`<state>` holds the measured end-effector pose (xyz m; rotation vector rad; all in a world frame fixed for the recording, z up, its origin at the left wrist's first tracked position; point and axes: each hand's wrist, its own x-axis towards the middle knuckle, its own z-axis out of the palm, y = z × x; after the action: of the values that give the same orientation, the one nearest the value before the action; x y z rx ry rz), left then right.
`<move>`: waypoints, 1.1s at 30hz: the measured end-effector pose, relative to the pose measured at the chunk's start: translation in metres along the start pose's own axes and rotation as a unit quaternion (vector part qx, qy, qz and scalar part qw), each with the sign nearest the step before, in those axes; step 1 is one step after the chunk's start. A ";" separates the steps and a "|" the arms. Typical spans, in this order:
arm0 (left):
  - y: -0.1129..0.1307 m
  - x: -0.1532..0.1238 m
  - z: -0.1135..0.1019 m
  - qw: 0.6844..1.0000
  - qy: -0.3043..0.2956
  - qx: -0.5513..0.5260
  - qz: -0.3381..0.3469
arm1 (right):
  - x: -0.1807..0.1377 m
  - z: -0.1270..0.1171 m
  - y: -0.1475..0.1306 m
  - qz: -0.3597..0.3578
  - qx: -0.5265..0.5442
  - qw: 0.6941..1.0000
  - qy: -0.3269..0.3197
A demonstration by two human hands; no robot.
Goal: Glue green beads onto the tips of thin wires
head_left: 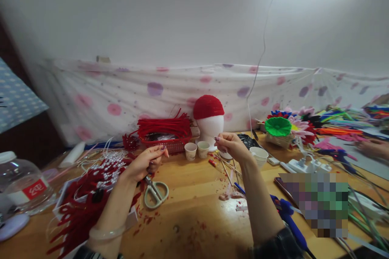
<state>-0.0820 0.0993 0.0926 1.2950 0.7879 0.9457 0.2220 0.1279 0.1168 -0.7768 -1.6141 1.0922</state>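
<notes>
**Both grips pinched shut above the desk, contents too fine to see**

The left hand (146, 164) is raised with its fingers curled in and the thumb pressed to the fingertips. The right hand (232, 145) is lifted the same way, its grip closed to a pinch at the painted fingertips (217, 139). Whatever either grip holds is too thin to make out.

The scissors (156, 194) lie flat on the desk (188, 226) just below the left hand. A white cup (259, 156) stands just beside the right wrist, partly hidden by it.

Left of the left forearm, a red pipe-cleaner piece (82, 206) strung with pale beads runs off the lower edge. Behind the hands stand two paper cups (191, 151), a red basket (165, 143) and a foam head (209, 127) with a red cap.

A pixelated patch (314, 204) hides part of the desk at right. Another person's hand (372, 147) is cut off by the right edge.
</notes>
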 end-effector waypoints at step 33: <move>-0.053 0.020 0.086 0.993 -0.090 0.008 -0.075 | 0.024 0.036 0.024 0.137 0.399 0.907 -0.020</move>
<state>0.0103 0.0794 0.0514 1.2969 0.7422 0.6933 0.1802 0.1480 0.0997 -0.4224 -0.9420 1.8096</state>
